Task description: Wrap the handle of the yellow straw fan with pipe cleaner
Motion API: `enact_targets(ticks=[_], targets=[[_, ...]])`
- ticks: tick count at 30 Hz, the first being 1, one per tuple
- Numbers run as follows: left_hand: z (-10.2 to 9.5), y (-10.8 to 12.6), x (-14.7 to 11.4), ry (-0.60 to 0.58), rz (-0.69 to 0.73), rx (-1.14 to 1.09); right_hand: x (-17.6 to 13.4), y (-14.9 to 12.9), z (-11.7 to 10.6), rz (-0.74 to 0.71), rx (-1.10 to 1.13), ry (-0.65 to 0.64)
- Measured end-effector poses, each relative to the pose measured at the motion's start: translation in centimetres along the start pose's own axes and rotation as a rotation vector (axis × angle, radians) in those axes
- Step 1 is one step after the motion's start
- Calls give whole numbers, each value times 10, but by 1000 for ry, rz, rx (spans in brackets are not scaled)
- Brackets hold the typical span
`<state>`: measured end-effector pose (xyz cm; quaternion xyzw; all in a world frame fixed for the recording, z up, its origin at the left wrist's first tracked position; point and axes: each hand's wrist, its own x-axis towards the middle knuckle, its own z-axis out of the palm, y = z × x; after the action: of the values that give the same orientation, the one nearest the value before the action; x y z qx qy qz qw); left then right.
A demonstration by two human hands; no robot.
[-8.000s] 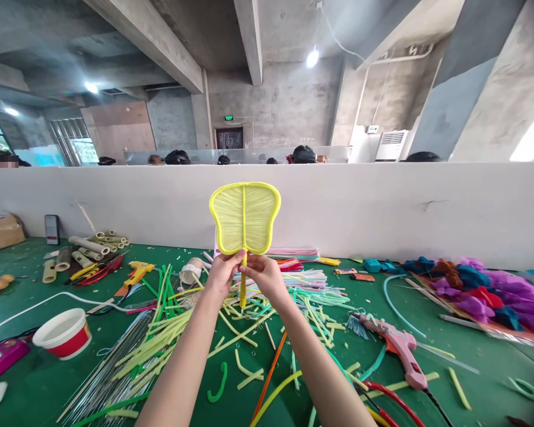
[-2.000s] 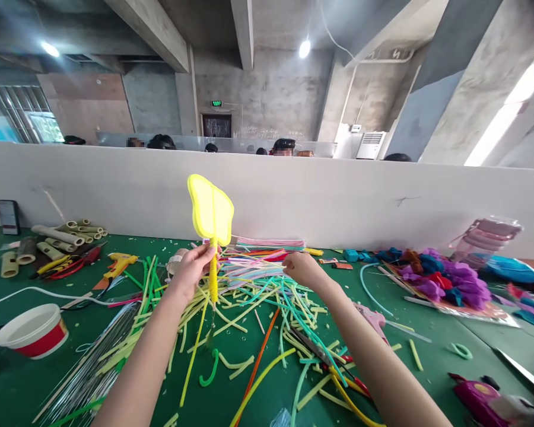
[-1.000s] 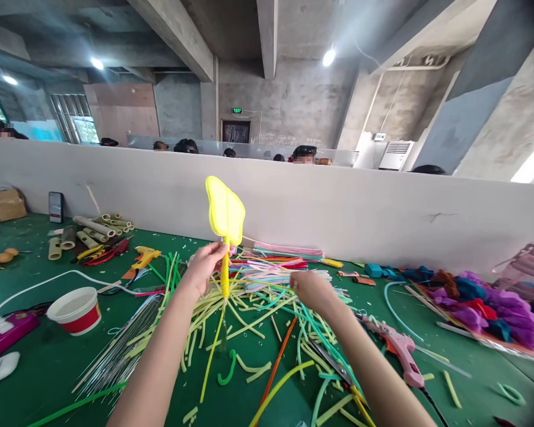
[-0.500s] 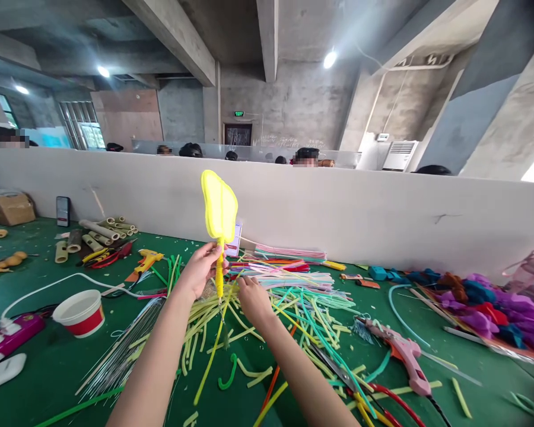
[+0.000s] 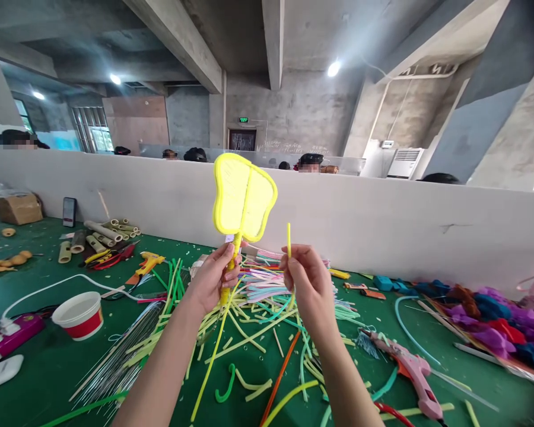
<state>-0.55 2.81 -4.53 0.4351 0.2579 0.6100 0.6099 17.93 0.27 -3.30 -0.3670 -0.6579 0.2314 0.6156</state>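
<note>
My left hand (image 5: 218,276) is closed around the wrapped handle of a yellow hand fan (image 5: 244,198), held upright above the table. The fan has a thick fuzzy rim, a pale yellow face and a rib down its middle. From the bottom of the handle, a long thin yellow strip (image 5: 213,350) slants down over the green table. My right hand (image 5: 309,284) pinches a short yellow pipe cleaner (image 5: 289,237), its tip pointing up, to the right of the fan and apart from it. Loose pale-yellow and coloured pipe cleaners (image 5: 289,284) lie beneath both hands.
A pink glue gun (image 5: 409,367) lies at right, near purple and blue fluffy pieces (image 5: 493,320). At left are a paper cup (image 5: 79,314), a power strip (image 5: 15,338), metal wires (image 5: 124,350), a yellow glue gun (image 5: 146,265) and bamboo pieces (image 5: 104,234). A white partition (image 5: 382,219) stands behind.
The fan has turned to show its broad face and moved slightly right. My right hand has risen from the pile and moved right, now with a short yellow pipe cleaner in its fingers.
</note>
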Motion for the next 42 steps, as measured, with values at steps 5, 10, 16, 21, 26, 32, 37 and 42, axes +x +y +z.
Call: enact_targets(ticks=[5,10,16,21,26,32,37,42], targets=[[26,9,-19,-44,46,37,-12,-27,-18,-37,-51,-97],[43,11,-34,-10,161,89,-16,-43,-19,-71,-125,-124],[52,13,-42,9,225,147,-22,-56,-20,-154,-223,-67],[55,13,-45,2,252,162,-23,-57,-20,-183,-183,-6],[57,11,-48,-12,279,149,-27,-61,-16,-232,-228,69],[56,10,-52,0,299,223,-32,-65,-14,-284,-262,87],[59,8,-57,53,353,352,-34,-66,-15,-311,-292,79],[69,10,-62,86,443,459,-38,-71,-16,-352,-381,132]])
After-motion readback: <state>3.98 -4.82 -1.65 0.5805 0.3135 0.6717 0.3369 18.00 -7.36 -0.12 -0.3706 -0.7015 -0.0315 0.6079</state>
